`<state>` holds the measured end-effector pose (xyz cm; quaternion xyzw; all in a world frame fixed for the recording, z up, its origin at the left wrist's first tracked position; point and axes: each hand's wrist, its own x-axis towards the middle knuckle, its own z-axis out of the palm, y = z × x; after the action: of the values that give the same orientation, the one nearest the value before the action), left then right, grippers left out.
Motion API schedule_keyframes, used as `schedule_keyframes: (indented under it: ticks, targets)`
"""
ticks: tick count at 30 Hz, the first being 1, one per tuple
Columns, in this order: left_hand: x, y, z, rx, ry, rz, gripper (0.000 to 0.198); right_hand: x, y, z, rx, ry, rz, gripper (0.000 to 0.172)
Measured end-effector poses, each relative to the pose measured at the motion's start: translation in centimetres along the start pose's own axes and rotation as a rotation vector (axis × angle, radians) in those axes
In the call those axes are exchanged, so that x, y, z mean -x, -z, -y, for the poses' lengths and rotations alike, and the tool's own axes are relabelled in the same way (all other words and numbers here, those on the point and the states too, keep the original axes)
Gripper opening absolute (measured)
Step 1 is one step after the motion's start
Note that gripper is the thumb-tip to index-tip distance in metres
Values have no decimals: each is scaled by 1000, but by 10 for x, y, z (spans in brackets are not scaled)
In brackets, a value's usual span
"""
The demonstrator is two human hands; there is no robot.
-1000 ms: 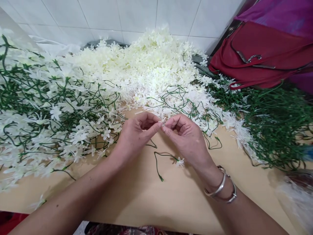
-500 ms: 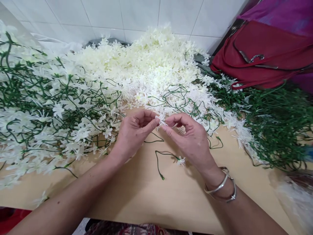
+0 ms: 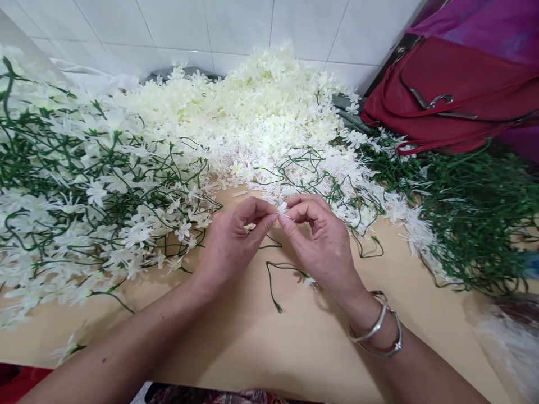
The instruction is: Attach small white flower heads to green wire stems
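Note:
A small white artificial flower (image 3: 283,208) is pinched between my two hands, its lower part hidden by the fingertips. My left hand (image 3: 240,235) closes thumb and forefinger on it from the left. From the right, my right hand (image 3: 322,241) grips it the same way, fingertips almost touching the left ones. Below the hands lies a green stem (image 3: 273,286) with a white tip, partly covered by my right hand. Beyond my fingers spreads a heap of loose cream-white blossoms (image 3: 261,101), with green stems (image 3: 311,163) across its front.
Stemmed white flowers (image 3: 105,196) pile up on the left of the wooden table (image 3: 252,342). On the right lie bundled green stems (image 3: 480,219), a red handbag (image 3: 458,90) behind them and a clear plastic bag (image 3: 505,336) nearer me. A tiled wall (image 3: 236,25) closes off the back.
Both hands have drawn closer together around the white flower, and less of it shows between the fingertips. My right hand has shifted slightly left and down.

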<state>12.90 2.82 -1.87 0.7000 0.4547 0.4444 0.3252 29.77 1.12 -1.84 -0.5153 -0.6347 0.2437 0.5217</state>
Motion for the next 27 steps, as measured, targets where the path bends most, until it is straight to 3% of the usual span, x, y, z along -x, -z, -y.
schedule_keyframes:
  ticks: [7,14,21,27]
  targets:
    - [2,-5,-1,239,82,-11,13,-1,2,0,-266,-172,15,13]
    - [-1,-6,-7,538,267,-2,20,-2,1,3,-293,-212,21,15]
    - [-2,-6,-8,509,296,54,24,-2,0,2,-276,-227,15,15]
    - [0,-6,-4,342,184,59,20,-3,0,-3,-341,-229,2,15]
